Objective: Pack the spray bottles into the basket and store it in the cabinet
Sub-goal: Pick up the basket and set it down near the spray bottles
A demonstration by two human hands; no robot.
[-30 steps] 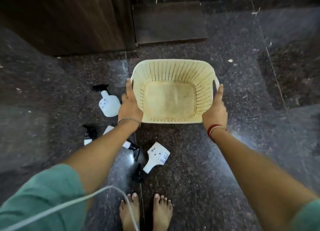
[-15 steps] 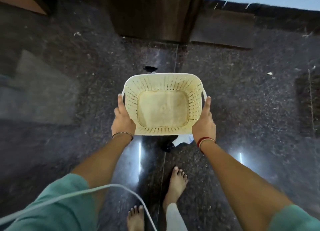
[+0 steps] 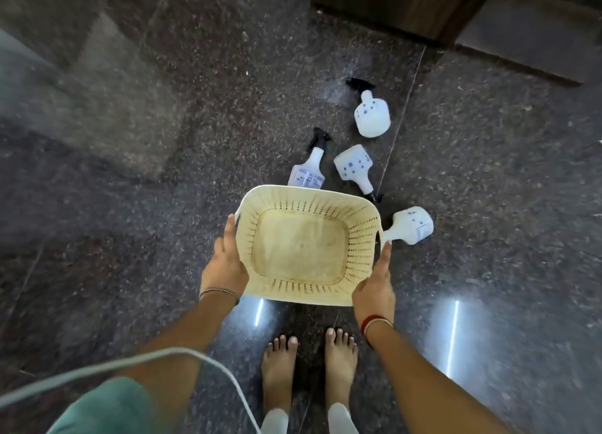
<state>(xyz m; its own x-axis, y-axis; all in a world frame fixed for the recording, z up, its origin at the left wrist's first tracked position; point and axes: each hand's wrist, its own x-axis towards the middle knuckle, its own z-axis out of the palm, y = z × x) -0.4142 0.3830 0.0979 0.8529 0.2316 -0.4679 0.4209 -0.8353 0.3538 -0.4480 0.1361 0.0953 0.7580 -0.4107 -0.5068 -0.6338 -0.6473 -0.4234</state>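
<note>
I hold an empty cream perforated basket [image 3: 306, 202] above the dark floor. My left hand [image 3: 224, 264] grips its left rim and my right hand [image 3: 374, 287] grips its right rim. Several white spray bottles with black triggers lie on the floor beyond and to the right of it: a round one [image 3: 372, 115] farthest away, a slim labelled one [image 3: 308, 173] partly behind the basket's far rim, a dotted one [image 3: 353, 168] beside it, and one [image 3: 412, 226] at the basket's right side with its trigger hidden.
A dark wooden cabinet [image 3: 400, 0] stands at the top right, with a brown panel [image 3: 534, 39] beside it. My bare feet [image 3: 308, 365] stand on the speckled granite floor [image 3: 130, 173] just below the basket. A white cable [image 3: 130, 365] crosses the lower left.
The view has swung, so the cabinet now sits at the top right and the bottles show beyond the basket. Both hands keep their hold on the basket. My feet now stand side by side.
</note>
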